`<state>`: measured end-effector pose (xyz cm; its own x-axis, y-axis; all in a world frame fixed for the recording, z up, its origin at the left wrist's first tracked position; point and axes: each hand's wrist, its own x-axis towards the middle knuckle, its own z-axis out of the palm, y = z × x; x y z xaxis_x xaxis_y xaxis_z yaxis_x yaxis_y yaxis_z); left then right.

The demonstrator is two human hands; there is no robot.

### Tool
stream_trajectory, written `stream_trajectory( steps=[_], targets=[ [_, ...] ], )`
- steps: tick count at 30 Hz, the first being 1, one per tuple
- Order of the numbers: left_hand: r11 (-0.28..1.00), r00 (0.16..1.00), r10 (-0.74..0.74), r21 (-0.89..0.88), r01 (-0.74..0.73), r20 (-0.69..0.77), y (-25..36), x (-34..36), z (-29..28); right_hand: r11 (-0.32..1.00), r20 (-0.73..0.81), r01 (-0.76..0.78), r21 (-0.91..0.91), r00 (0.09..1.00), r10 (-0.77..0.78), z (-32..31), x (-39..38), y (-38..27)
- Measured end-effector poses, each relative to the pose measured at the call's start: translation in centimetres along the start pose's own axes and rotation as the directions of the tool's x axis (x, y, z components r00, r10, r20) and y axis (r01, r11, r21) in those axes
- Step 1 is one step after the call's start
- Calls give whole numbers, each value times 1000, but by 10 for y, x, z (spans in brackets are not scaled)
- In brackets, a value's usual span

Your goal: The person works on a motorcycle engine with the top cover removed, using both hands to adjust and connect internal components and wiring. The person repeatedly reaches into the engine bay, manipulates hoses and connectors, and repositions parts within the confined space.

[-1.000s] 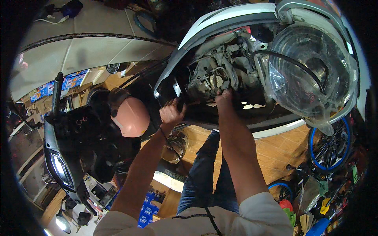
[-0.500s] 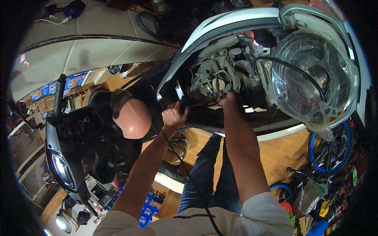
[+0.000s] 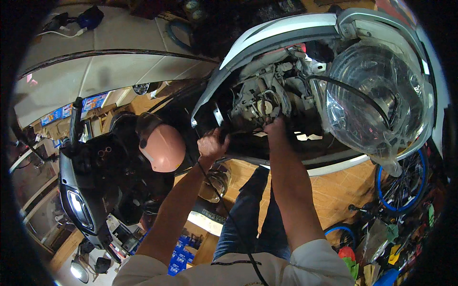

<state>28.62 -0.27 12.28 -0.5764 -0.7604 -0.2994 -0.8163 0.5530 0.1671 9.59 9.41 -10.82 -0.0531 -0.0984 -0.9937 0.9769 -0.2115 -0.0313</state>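
Remaining on engine [image 3: 260, 102]: both hands.

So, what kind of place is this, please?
Probably a scooter repair workshop: both hands reach into an opened white scooter with exposed wiring, a dark scooter stands at the left, and a blue-rimmed bicycle wheel at the right.

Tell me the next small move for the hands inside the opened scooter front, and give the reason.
Probably steady the white front panel with the left hand, which sits at its dark lower edge, while the right hand works its fingertips further into the exposed wiring and metal parts. The right hand's fingers already reach there; what they touch is too hidden to tell.
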Motion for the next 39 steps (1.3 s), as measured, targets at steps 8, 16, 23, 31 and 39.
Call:
stream_trajectory(
  steps=[8, 16, 23, 31, 39],
  targets=[
    [1000, 1000, 2, -1, -2, -7, 4, -1, -3, 998, 17, 48, 50, 999, -49, -16, 39, 10],
    [1000, 1000, 3, 19, -3, 13, 2, 2, -1, 994, -120, -94, 57, 988, 100, 5, -11, -8],
    [999, 999, -16, -42, 18, 37, 0, 0, 0, 983, -212, -181, 21, 960, 182, 11, -18, -13],
    [999, 996, -47, 5, 47, 77, 1, 1, 0, 986, -136, -164, -25, 978, 159, 15, -42, -18],
    [1000, 999, 17, -6, -17, -28, -2, -1, 2, 981, -70, -191, -7, 979, 191, 10, -37, -19]
  ],
)
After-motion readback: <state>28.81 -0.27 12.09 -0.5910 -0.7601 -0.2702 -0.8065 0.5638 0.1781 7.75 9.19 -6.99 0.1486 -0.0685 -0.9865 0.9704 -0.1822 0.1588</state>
